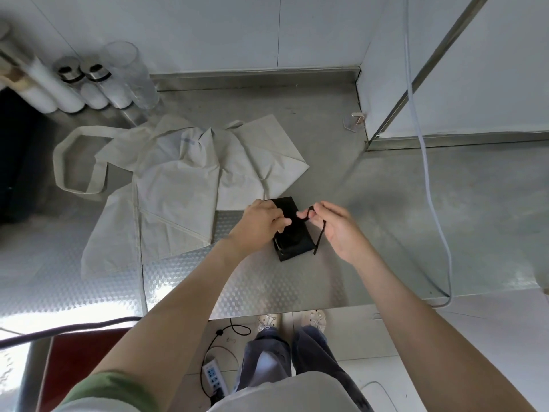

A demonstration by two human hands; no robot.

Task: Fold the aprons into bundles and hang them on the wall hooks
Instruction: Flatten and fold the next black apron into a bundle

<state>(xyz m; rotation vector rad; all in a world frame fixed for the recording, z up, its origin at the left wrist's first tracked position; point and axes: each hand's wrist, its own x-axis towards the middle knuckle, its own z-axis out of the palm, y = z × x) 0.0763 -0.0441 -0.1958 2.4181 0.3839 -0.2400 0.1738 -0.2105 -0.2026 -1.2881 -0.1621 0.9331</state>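
Head view: black apron bundle [292, 233] under left hand [261, 223].

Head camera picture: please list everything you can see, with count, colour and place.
black apron bundle: one, black, on the steel table, near the front edge
black strap: one, black, from the bundle to the right hand's fingers
cream apron: one, off-white, spread unfolded on the table, left of the bundle
steel table: one, grey metal
clear containers: several, transparent, far left corner
wall hook: one, clear, on the wall at right
white cable: one, hanging at right
power strip: one, white, on the floor
left hand: on the bundle
right hand: pinching the strap
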